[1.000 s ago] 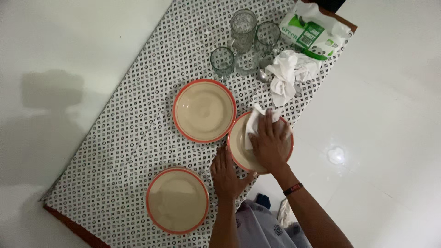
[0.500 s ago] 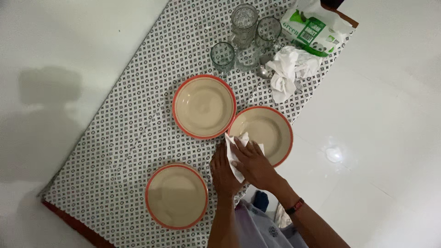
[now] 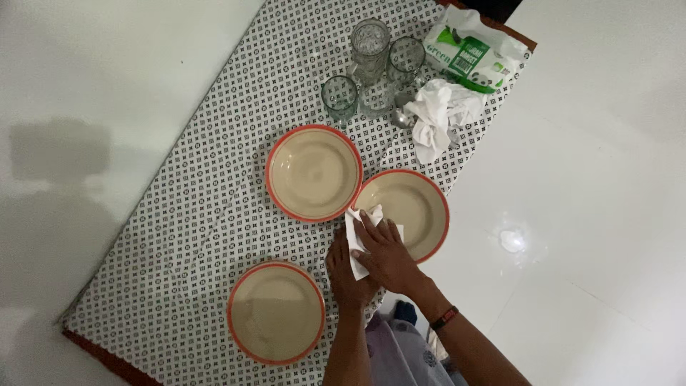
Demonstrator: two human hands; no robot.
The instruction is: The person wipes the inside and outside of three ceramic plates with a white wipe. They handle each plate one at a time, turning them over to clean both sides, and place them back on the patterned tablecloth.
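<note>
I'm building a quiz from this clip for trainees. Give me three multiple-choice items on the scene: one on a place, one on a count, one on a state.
1. Where does the right hand press the white tissue?
A. On the near rim of the plate at the cloth's edge
B. Inside a glass
C. On the white floor

2. How many orange-rimmed plates lie on the patterned cloth?
A. Two
B. Three
C. Five

3. How do the plates look?
A. Stacked on one another
B. Heaped with food
C. Empty, lying face up

Answers:
1 A: the tissue sits under the fingers on the rim of the right plate.
2 B: that plate, the middle plate and the near plate.
3 C: each shows a bare cream inside, none on another.
</note>
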